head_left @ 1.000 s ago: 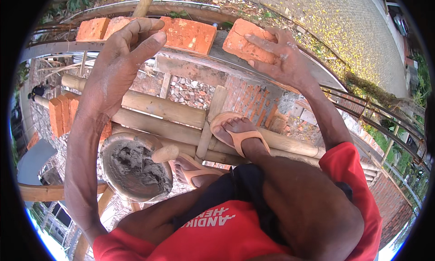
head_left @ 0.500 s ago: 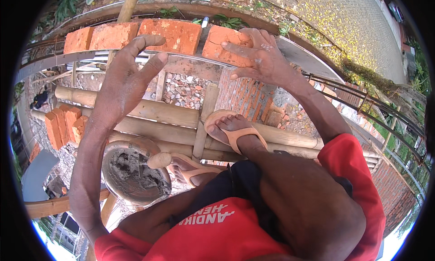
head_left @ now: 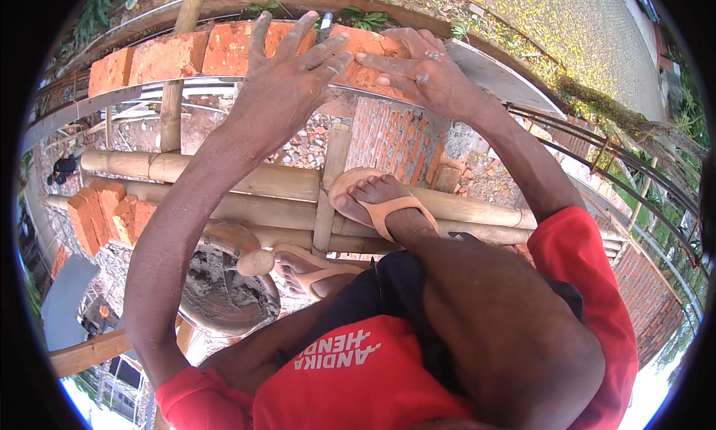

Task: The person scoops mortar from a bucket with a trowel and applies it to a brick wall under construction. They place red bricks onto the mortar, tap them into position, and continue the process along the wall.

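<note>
A row of orange-red bricks [head_left: 168, 57] lies along a thin curved ledge in front of me. My left hand [head_left: 287, 83] is over the row with its fingers spread and stretched forward, touching the brick tops near a joint. At the right end of the row, my right hand [head_left: 432, 72] grips the end brick [head_left: 365, 42]; its index finger lies across the top and the other fingers bend over the far side. Below my left forearm stands a round bowl of grey mortar [head_left: 224, 299]. A trowel [head_left: 256, 263] with a rounded wooden handle rests in it, blade in the mortar.
Bamboo poles [head_left: 276, 180] form the platform under my sandalled feet [head_left: 380, 206]. Several loose bricks [head_left: 112, 214] stand at the left. Bare ledge [head_left: 500, 68] continues right of the row. Dark metal bars [head_left: 597, 165] run along the right, and brick rubble [head_left: 306, 143] lies below.
My left hand has moved right and forward, its fingers spreading over the bricks. My right hand and the end brick have shifted slightly left, and the gap beside that brick is now mostly covered.
</note>
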A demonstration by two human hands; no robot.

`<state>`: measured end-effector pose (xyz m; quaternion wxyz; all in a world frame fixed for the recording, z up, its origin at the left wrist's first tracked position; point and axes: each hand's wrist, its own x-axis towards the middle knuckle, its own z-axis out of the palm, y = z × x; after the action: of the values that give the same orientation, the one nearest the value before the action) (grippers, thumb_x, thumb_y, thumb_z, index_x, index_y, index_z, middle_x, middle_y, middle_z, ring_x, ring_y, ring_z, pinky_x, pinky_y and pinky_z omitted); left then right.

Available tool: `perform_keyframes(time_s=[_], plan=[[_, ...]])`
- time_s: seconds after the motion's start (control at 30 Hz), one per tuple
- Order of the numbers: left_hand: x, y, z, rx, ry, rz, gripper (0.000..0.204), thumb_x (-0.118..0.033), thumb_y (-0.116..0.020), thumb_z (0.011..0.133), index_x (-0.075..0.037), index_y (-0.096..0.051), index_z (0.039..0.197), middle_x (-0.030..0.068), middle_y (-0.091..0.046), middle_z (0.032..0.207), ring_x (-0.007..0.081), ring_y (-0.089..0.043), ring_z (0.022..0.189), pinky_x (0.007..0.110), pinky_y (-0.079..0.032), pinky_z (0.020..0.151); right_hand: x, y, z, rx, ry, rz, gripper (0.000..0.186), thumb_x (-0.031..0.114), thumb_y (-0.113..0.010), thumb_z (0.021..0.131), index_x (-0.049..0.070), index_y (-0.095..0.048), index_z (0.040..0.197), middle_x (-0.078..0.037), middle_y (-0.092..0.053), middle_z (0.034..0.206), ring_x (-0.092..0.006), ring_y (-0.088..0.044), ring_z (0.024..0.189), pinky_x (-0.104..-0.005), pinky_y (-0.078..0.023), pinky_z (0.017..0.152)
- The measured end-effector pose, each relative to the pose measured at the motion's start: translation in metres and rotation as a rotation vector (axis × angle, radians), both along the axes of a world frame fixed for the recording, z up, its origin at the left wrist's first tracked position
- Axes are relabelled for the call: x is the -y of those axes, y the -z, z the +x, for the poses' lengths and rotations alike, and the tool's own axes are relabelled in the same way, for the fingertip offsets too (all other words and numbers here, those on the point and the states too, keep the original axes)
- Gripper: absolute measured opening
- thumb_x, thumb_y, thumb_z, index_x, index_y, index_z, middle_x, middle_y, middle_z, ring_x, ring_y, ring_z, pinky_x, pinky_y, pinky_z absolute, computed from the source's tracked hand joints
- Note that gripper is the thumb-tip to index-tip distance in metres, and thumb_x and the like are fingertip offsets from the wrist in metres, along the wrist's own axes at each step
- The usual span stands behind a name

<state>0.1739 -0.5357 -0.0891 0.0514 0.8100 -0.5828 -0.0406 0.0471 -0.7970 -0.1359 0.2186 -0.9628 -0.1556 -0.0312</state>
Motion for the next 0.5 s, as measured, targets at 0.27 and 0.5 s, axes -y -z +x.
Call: perform_keyframes(time_s=[0.27, 0.5], plan=[[0.007, 0.015, -0.007, 0.032, -0.017, 0.029, 0.049, -0.03, -0.075, 0.092, -0.019, -0.067, 0.14, -0.0047, -0.059, 0.152, 0.0259, -0.036, 0.153, 0.072, -0.005, 0.126, -0.001, -0.002, 0.004, -0.056, 0.032, 0.05, 0.042, 0.035, -0.065, 0.103, 0.035, -0.065, 0.145, -0.015, -0.051, 0.15, -0.0391, -0.049, 0.134, -0.0553, -0.037, 0.115], [-0.005, -0.008, 0.026, -0.062, -0.03, -0.041, 0.053, -0.04, -0.074, 0.096, -0.019, -0.065, 0.143, -0.0005, -0.055, 0.157, 0.0263, -0.035, 0.155, 0.072, -0.003, 0.126, -0.1, -0.068, -0.032, 0.149, -0.119, 0.465, 0.05, 0.04, -0.069, 0.099, 0.011, -0.065, 0.14, -0.017, -0.057, 0.142, -0.0375, -0.056, 0.13, -0.0509, -0.043, 0.109]])
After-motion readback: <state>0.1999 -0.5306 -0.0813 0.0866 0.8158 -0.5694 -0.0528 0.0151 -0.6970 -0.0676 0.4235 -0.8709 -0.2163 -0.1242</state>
